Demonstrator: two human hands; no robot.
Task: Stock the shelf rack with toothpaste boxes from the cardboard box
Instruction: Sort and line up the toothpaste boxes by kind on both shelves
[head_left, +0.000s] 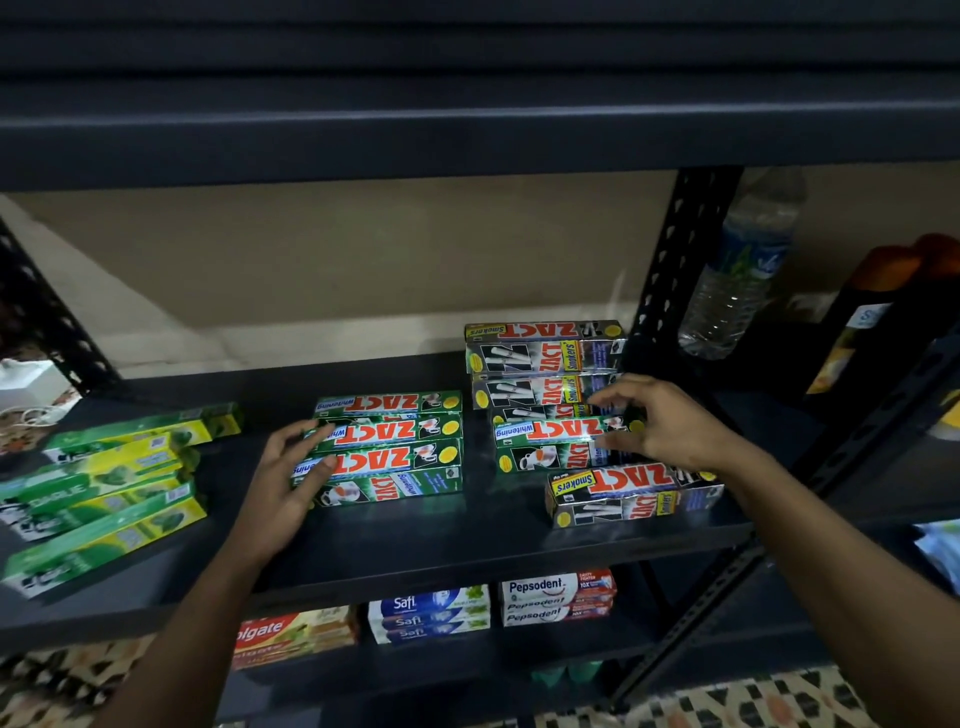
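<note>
Now, green Zact Whitening boxes (387, 447): we see three lying flat in a row on the dark shelf rack (467, 540), near frame centre, long sides touching, print upside down to us.
Fourth green Zact Whitening box (550, 441): at 3 o'clock from that row, apart from it, resting against the black Zact Smokers boxes (543, 358) stacked at its 12 o'clock.
Front Zact Smokers box (631, 493): lies alone at 5 o'clock from the fourth green box, close to the shelf's front edge, slightly skewed.
Left hand (288, 483): we have it open, fingers spread, fingertips touching the left ends of the green row; it grips nothing.
Right hand (660, 421): our fingers curl loosely at the right end of the fourth green box; thumb and fingers touch or nearly touch it, and we cannot tell whether they truly grip it.
Green-and-yellow toothpaste boxes (104, 488): a loose fan of them lies at 9 o'clock on the same shelf, well apart from the Zact row.
Lower shelf: Colgate boxes (293, 634), Safi boxes (428, 613) and Pepsodent boxes (558, 597) sit in small stacks at 6 o'clock.
Water bottle (737, 275): stands beyond the perforated upright at 2 o'clock.
Cardboard box: we cannot see it from this angle.
</note>
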